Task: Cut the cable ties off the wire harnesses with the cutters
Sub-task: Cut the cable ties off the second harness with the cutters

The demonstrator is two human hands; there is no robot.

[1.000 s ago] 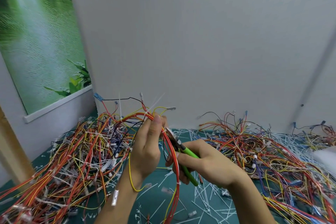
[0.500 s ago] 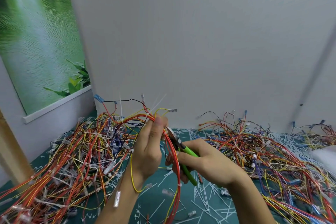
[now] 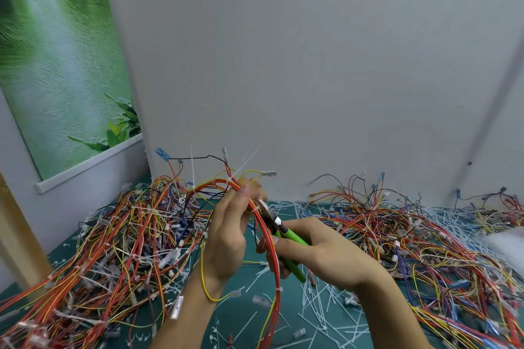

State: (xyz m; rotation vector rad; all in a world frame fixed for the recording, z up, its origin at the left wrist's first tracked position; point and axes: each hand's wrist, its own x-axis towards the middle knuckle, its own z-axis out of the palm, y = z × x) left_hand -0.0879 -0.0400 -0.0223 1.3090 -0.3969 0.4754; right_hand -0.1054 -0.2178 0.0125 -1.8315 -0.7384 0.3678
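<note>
My left hand [image 3: 228, 238] holds up a wire harness [image 3: 270, 252] of red, orange and yellow wires, gripping it near the top of its bend. White cable ties [image 3: 246, 163] stick up from the bundle above my fingers, and another white tie [image 3: 279, 289] wraps the wires lower down. My right hand [image 3: 326, 253] grips the green-handled cutters [image 3: 286, 238]. Their metal jaws point up-left and touch the bundle just beside my left fingers, at a small white tie. Whether the jaws are closed is unclear.
A big heap of tied harnesses [image 3: 113, 249] lies on the left of the green mat [image 3: 249, 317], another heap [image 3: 425, 244] on the right. Cut white tie pieces [image 3: 320, 317] litter the mat between them. A white wall stands close behind, a wooden post [image 3: 17, 235] at far left.
Both hands and the harness have stayed nearly in place. The cutter jaws sit slightly closer against the bundle by my left fingers.
</note>
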